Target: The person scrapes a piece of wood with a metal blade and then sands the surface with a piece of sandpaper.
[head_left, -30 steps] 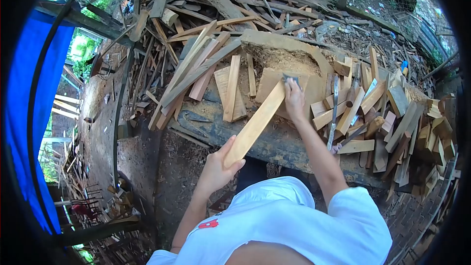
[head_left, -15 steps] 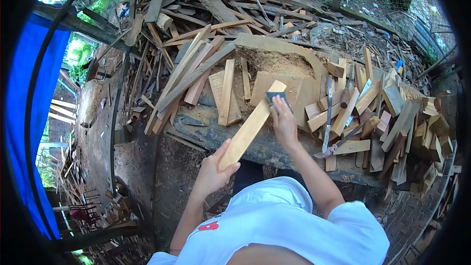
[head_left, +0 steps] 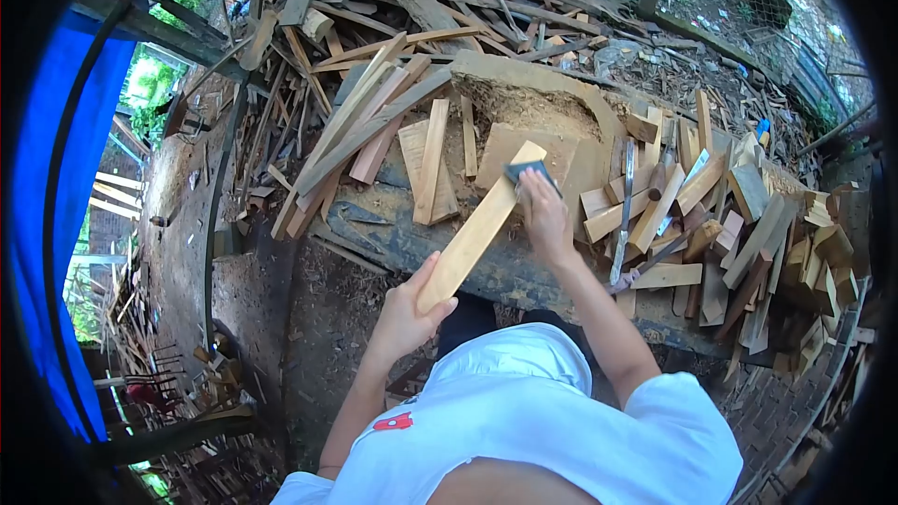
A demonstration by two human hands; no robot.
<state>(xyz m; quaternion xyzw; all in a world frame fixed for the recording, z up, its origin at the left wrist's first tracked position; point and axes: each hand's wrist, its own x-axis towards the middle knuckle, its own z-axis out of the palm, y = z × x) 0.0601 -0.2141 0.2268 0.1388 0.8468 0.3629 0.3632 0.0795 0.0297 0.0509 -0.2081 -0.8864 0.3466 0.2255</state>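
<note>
Fingers of the right hand [head_left: 547, 219] are pressing a dark pad [head_left: 520, 169] on the board [head_left: 472, 245] mid-frame; the left hand [head_left: 406, 320] is gripping its low end. The pad is sitting lower than a second ago, so the board's top is showing.

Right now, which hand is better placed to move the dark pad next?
Probably the right hand: it holds the dark pad against the wooden strip, whose near end the left hand holds.
</note>
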